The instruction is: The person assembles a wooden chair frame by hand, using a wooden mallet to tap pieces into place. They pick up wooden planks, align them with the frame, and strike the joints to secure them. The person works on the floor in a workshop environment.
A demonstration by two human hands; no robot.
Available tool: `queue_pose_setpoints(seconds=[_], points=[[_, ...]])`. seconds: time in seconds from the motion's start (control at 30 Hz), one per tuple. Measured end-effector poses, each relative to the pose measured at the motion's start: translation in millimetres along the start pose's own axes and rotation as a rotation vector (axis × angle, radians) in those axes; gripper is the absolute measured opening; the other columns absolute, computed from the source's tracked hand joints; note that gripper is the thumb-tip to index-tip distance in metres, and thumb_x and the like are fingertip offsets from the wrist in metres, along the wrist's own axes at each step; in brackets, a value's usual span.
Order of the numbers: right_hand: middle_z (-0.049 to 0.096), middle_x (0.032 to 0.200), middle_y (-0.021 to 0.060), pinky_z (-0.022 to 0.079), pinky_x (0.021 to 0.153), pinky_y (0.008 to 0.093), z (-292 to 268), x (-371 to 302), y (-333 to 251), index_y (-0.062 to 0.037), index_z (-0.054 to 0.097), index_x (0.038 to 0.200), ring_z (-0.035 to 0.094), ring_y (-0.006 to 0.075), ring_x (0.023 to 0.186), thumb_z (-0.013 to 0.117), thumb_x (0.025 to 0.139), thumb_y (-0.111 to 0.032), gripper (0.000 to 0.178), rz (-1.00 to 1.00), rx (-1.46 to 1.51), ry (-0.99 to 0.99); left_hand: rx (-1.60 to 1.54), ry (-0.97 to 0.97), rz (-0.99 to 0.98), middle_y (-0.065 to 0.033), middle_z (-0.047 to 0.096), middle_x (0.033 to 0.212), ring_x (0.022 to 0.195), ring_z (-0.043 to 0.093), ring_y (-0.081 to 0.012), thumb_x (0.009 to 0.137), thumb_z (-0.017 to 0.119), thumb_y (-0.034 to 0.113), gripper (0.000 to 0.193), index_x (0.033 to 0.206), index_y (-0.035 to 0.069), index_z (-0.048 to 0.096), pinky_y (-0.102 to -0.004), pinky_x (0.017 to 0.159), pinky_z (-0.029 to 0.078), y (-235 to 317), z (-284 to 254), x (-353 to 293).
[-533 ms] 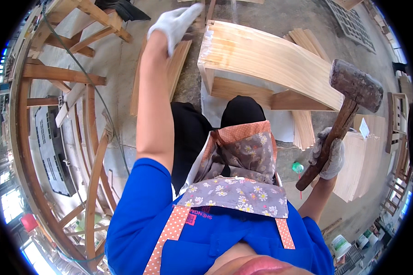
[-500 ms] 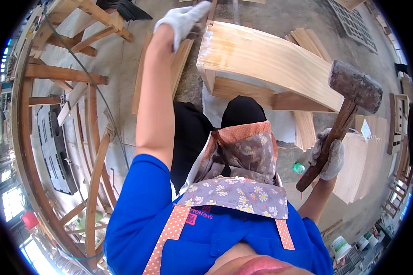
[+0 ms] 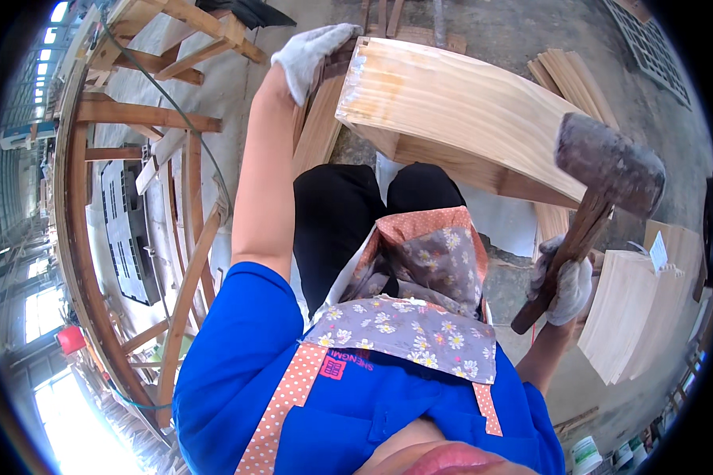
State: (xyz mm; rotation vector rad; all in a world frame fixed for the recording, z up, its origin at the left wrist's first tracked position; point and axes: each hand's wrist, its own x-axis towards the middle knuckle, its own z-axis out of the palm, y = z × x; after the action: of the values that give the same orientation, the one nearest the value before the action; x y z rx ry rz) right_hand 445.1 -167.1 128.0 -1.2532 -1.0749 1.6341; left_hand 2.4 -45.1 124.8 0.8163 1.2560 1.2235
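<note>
A pale wooden box frame (image 3: pixel 459 107) lies in front of my knees, its broad side board facing up and its inside partly showing. My left hand (image 3: pixel 313 62), in a white work glove, is at the frame's far left corner with fingers stretched out. The fingertips are at or against the end board; contact is hard to make out. My gloved right hand (image 3: pixel 566 285) is wrapped round the wooden handle of a mallet (image 3: pixel 610 166). Its dark, worn, blocky head is raised over the frame's right end, hiding part of it.
Wooden trestles (image 3: pixel 146 115) and a cable are on the left. Loose boards (image 3: pixel 325 119) lie beyond my left knee, with a stack of slats (image 3: pixel 574 79) behind the frame. Stacked pale panels (image 3: pixel 630 317) stand at the right. A grey grid panel (image 3: pixel 650 51) lies far right.
My left hand has drawn back from beyond the frame to its left corner. The frame has tilted slightly, and the mallet is still held up at the right. The whole view has shifted a little.
</note>
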Motion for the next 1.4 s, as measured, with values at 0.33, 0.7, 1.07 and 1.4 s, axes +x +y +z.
queue_pose_setpoints(seconds=[0.33, 0.7, 1.07, 1.4], points=[[0.060, 0.068, 0.0056, 0.045, 0.050, 0.0266, -17.7, 39.6, 20.8, 0.0015, 0.062, 0.091, 0.057, 0.0097, 0.057, 0.069, 0.072, -0.016, 0.026, 0.394, -0.628, -0.325, 0.014, 0.256, 0.115, -0.0122, 0.059, 0.120, 0.107, 0.057, -0.0172, 0.073, 0.082, 0.017, 0.081, 0.136, -0.006, 0.037, -0.0283, 0.093, 0.045, -59.1, 74.5, -56.7], [0.062, 0.067, 0.0167, 0.048, 0.060, 0.0395, 79.8, 187.4, 140.6, 0.0018, 0.061, 0.093, 0.062, 0.0264, 0.061, 0.063, 0.078, -0.033, 0.039, -0.181, -1.241, -0.346, 0.037, 0.282, 0.123, -0.0088, 0.064, 0.111, 0.100, 0.059, -0.0136, 0.071, 0.083, 0.017, 0.068, 0.127, -0.004, 0.051, -0.0258, 0.089, 0.046, -62.8, 85.3, -44.8], [0.059, 0.069, 0.0110, 0.046, 0.057, 0.0354, 75.6, 173.1, 129.1, 0.0007, 0.058, 0.098, 0.057, 0.0233, 0.061, 0.062, 0.080, -0.024, 0.031, 0.103, -0.946, -0.261, 0.040, 0.268, 0.101, -0.0080, 0.066, 0.110, 0.097, 0.059, -0.0145, 0.074, 0.081, 0.021, 0.057, 0.121, -0.001, 0.057, -0.0278, 0.089, 0.045, -68.6, 81.6, -41.6], [0.066, 0.084, 0.0227, 0.049, 0.072, 0.0392, 125.0, 190.6, 65.3, 0.0006, 0.065, 0.098, 0.064, 0.0341, 0.073, 0.062, 0.078, -0.037, 0.043, 0.306, -0.727, -0.383, 0.132, 0.317, 0.113, -0.0081, 0.067, 0.107, 0.097, 0.059, -0.0141, 0.073, 0.081, 0.030, 0.060, 0.120, -0.001, 0.058, -0.0280, 0.088, 0.045, -66.8, 80.7, -34.5]])
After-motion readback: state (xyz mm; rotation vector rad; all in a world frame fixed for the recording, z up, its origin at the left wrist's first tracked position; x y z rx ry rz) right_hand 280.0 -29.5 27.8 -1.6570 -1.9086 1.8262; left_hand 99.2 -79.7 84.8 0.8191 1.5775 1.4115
